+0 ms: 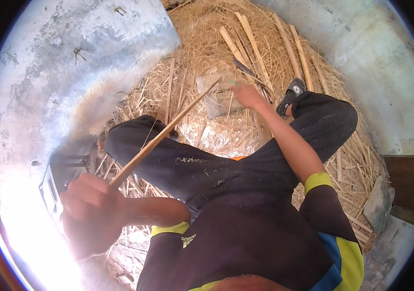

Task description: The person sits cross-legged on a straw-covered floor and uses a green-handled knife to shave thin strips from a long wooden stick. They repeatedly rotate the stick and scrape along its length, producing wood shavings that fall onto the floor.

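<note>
My left hand [88, 208], at the lower left, is closed round the near end of a long split bamboo strip [161, 138]. The strip slants up and away across my bent left leg to a thin, dark tip. Just right of that tip is my right hand [249, 95], its fingers curled. A small green bit shows at its fingertips; what they hold, if anything, I cannot make out. A dark-bladed knife [248, 71] lies on the shavings just beyond my right hand. A grey flat block [214, 105] rests on the floor between my feet.
Straw-like shavings [202, 29] cover the floor. Several pale strips [253, 39] lie at the far side, with longer poles [301, 56] to their right. Worn pale walls [90, 58] stand left and right. A grey stone [379, 203] sits at the right.
</note>
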Action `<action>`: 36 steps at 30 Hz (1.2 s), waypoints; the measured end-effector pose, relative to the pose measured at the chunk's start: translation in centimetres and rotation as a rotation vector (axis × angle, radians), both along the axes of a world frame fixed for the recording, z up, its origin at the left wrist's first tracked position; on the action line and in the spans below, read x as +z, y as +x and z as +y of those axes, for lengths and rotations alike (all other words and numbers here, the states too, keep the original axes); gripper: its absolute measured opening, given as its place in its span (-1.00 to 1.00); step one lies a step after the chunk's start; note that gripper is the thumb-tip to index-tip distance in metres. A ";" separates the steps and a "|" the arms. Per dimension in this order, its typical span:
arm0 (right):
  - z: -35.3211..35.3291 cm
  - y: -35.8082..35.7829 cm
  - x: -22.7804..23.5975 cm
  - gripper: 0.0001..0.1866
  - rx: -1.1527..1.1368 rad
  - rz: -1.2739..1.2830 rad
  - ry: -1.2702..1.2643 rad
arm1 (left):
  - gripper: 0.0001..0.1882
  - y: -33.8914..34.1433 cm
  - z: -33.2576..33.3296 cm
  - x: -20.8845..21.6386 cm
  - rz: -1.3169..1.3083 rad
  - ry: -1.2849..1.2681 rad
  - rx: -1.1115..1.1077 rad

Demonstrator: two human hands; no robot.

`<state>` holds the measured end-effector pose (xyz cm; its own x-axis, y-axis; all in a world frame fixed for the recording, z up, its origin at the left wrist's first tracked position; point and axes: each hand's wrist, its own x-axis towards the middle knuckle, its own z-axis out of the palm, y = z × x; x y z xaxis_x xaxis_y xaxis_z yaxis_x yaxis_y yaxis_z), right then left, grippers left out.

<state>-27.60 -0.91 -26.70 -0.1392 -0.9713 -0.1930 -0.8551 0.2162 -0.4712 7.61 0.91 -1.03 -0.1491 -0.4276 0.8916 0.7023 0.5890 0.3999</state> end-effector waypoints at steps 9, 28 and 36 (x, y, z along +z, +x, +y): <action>3.4 10.3 6.8 -0.59 -0.061 -0.138 -0.102 | -0.65 -0.5 -1.0 0.4 -0.049 -0.075 -0.328; 10.5 16.2 17.6 -0.73 0.100 -0.435 -0.432 | -0.45 -4.9 3.9 0.9 0.071 0.212 0.529; 11.6 15.2 19.7 -0.75 0.137 -0.302 -0.347 | -0.65 -2.0 2.2 0.7 -0.017 -0.020 0.064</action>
<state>-12.44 10.70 -7.00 0.0068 -0.9910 0.1334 -0.6787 -0.1025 -0.7272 5.59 3.11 -0.33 -0.1376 -0.4189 0.8975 0.6562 0.6402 0.3994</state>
